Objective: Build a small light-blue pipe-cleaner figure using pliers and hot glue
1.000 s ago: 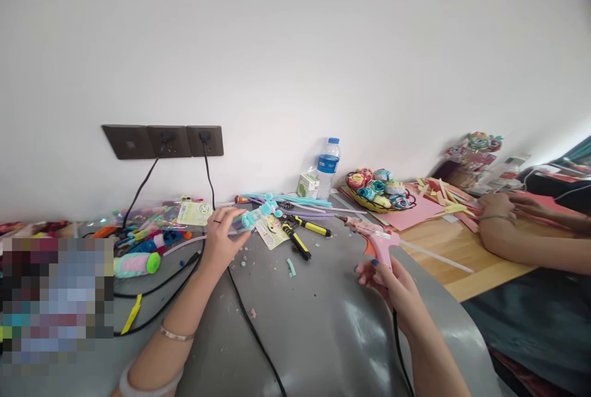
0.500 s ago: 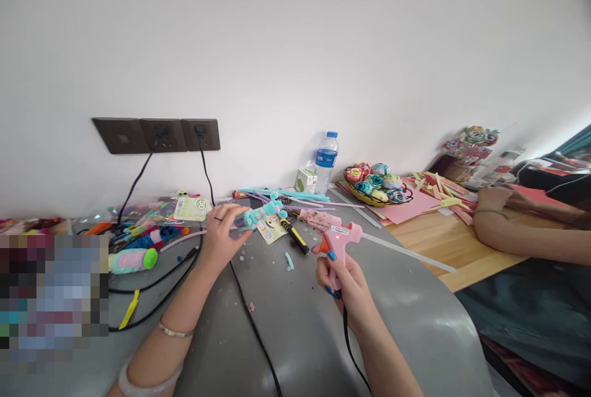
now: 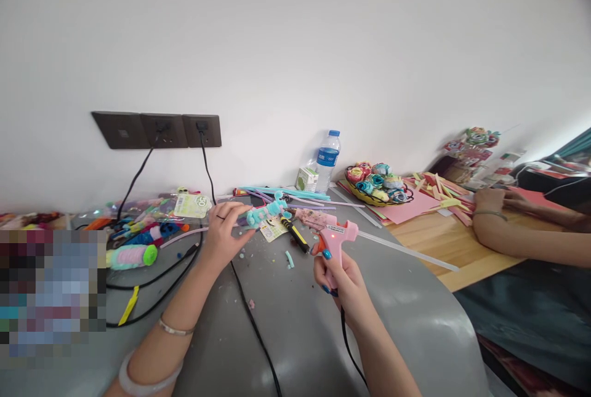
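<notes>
My left hand (image 3: 225,232) pinches a fuzzy light-blue pipe-cleaner figure (image 3: 259,217) above the grey table. Part of the figure is hidden behind the fingers. In my right hand (image 3: 340,280) is a pink hot glue gun (image 3: 333,236), gripped by its handle, with a finger by the orange trigger. The gun's nozzle points left, close to the figure's right side; whether they touch I cannot tell. A clear glue stick (image 3: 406,250) juts from its back. Beneath the figure lie a printed card (image 3: 273,230) and a black-and-yellow tool (image 3: 296,236).
Blue and purple pipe cleaners (image 3: 295,194) lie by the wall, near a water bottle (image 3: 327,160) and a small box (image 3: 306,180). A basket of paper flowers (image 3: 378,184) stands right. Black cords (image 3: 252,323) cross the table. Another person's arm (image 3: 521,238) rests over the wooden table.
The glue gun has shifted slightly left, its nozzle nearer the pipe-cleaner figure. My left hand keeps its pinch, with the figure barely moved to the right.
</notes>
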The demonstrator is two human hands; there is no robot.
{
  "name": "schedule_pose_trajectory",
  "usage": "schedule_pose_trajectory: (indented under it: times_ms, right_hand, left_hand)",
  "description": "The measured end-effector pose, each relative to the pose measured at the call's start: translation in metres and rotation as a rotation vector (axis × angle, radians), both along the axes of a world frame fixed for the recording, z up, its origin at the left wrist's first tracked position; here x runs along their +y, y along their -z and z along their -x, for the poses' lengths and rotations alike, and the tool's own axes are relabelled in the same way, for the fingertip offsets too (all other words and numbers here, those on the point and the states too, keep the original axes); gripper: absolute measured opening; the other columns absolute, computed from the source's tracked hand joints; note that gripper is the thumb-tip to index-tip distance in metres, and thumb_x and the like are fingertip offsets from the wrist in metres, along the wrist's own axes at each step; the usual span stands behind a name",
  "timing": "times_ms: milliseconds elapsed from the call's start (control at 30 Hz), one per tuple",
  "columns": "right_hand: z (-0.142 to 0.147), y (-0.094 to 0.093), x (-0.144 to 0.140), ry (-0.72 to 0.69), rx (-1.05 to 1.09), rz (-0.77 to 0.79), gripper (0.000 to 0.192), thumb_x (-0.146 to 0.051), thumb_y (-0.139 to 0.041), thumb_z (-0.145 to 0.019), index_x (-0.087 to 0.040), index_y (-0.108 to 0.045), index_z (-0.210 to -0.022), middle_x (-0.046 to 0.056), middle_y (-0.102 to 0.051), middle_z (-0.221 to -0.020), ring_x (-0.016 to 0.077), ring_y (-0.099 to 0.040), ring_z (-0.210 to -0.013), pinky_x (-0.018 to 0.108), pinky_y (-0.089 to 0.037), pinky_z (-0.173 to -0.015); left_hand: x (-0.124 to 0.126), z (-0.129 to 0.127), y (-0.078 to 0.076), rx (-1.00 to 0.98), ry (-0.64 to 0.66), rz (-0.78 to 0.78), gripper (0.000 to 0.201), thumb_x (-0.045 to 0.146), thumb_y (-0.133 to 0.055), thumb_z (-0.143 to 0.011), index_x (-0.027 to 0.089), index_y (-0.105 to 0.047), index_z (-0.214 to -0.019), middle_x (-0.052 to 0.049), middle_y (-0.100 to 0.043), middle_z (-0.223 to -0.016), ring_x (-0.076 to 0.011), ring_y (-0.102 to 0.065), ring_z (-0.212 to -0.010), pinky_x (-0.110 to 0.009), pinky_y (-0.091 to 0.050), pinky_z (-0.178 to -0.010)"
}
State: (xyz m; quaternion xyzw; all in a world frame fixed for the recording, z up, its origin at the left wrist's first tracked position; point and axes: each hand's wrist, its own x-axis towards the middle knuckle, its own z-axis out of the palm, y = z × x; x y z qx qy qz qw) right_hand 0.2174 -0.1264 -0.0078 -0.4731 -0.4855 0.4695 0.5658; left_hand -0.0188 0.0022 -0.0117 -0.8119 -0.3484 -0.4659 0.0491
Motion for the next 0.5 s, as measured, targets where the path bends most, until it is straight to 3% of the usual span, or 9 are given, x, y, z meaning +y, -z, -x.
schedule_pose_trajectory:
  times_ms: [500]
  right_hand:
    - [-0.0014, -0.0103, -0.0022, 0.031, -0.105, -0.003, 0.046, -0.065, -0.053, -0.091, -0.020, -0.056, -0.090, -0.006, -0.043, -0.048, 0.0106, -0.030, -0.046, 0.026, -0.023, -0.049]
  left_hand:
    - [0.0005, 0.0008, -0.0005, 0.004, -0.005, 0.001, 0.031, 0.027, -0.067, -0.086, 0.025, -0.060, -0.116, -0.008, -0.066, -0.112, -0.0285, -0.061, -0.109, -0.044, -0.044, -0.098]
